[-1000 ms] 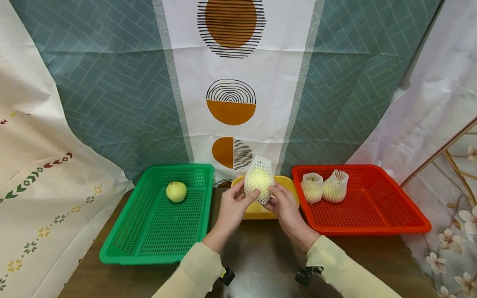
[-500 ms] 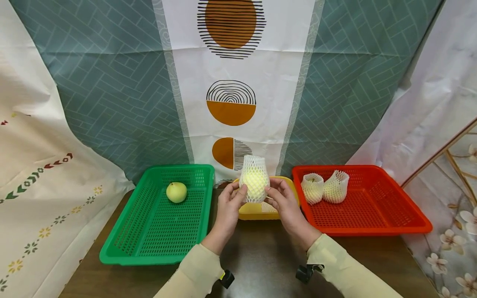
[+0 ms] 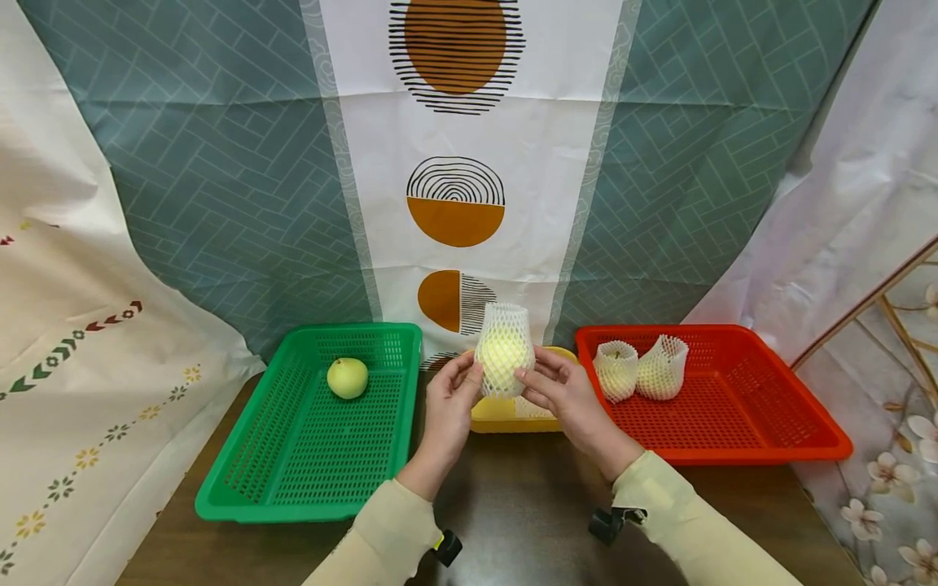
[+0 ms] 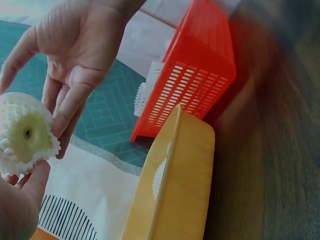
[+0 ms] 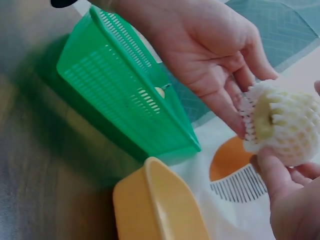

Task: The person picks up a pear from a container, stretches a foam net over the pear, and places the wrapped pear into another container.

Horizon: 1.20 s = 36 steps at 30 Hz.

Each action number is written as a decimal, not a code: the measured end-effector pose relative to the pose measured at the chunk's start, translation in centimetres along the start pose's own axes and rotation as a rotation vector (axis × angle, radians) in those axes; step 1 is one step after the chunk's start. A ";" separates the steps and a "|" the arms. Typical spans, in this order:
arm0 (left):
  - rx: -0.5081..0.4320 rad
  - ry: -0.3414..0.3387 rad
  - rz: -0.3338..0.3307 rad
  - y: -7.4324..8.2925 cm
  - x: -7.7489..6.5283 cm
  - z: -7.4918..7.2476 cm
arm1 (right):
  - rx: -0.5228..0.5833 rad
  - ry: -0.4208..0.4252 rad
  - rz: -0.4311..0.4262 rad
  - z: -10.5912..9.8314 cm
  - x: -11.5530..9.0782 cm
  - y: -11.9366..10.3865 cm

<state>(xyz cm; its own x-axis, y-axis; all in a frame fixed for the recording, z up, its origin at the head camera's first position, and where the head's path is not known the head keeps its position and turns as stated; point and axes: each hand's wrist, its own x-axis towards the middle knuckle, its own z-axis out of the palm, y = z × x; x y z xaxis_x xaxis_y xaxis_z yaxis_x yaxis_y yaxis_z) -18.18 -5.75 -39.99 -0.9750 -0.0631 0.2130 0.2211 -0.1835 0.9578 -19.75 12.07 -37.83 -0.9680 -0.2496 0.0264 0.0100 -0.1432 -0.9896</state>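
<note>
A pale yellow-green pear [image 3: 504, 355] in a white foam net sleeve [image 3: 506, 319] is held up above the yellow container. My left hand [image 3: 449, 399] grips it from the left, thumb in front and fingers behind. From the right, my right hand [image 3: 558, 396] pinches the sleeved pear near its lower side. The sleeve stands up past the fruit's top. Both wrist views show the pear's underside, bare at the sleeve's open end, with the sleeve edge [image 5: 248, 112] around it. Some fingertips are hidden behind the fruit.
The yellow container [image 3: 513, 425] stands behind the hands, with white netting inside. On the left, a green basket [image 3: 308, 509] holds one bare pear [image 3: 347, 378]. A red basket [image 3: 740, 454] on the right holds two sleeved pears [image 3: 661, 376]. Patterned cloth [image 3: 242, 244] hangs behind.
The sleeved pear has gone from tilted to more upright, shifting slightly left, then a little back right. Both hands have changed their finger placement on it. Baskets and other pears stay put.
</note>
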 end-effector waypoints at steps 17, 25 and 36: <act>0.011 -0.103 -0.036 1.4 -0.8 1.7 | -0.191 -0.074 0.105 -2.2 0.2 -1.2; 0.019 -0.149 -0.032 0.5 -0.3 3.3 | -0.319 -0.005 0.063 -5.0 -0.3 -1.5; 0.167 -0.076 -0.043 -3.4 0.5 5.8 | -0.504 0.220 -0.026 -11.8 -1.8 -1.8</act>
<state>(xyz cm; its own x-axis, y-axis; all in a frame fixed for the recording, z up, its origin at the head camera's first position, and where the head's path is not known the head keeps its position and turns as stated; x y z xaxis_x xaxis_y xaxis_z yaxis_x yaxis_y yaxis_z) -19.56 0.55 -42.01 -0.9837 0.0163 0.1792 0.1789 -0.0186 0.9837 -21.01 24.05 -37.79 -0.9964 -0.0388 0.0754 -0.0842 0.3437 -0.9353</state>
